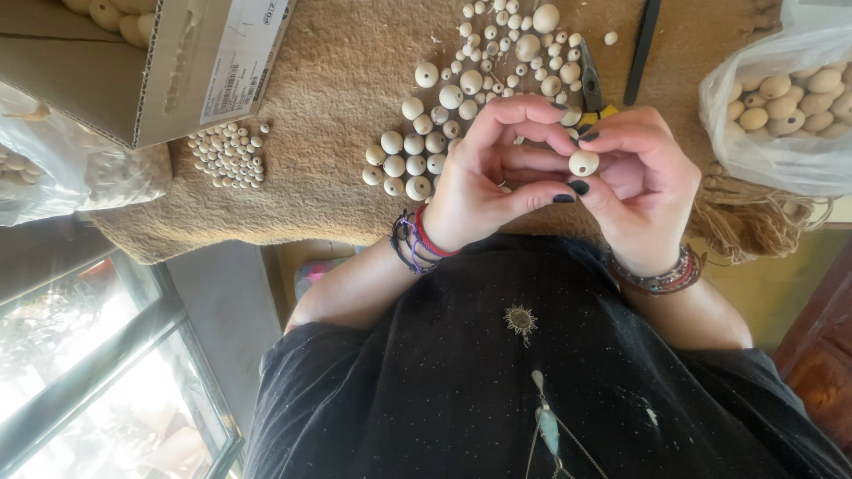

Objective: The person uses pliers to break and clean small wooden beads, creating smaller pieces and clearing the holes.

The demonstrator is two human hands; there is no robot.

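**Between two hands, one pale bead**

Between the fingertips of both hands sits a round wooden bead (583,162), raised above the brown woolly mat (328,204). The left hand (493,173) curls inward, its thumb and forefinger pinching the bead; the right hand (643,191) grips the bead from the other side. Just beyond the knuckles lie loose beads (444,115) and pliers (590,84). Further out beside the right hand stands a plastic bag of beads (781,98).
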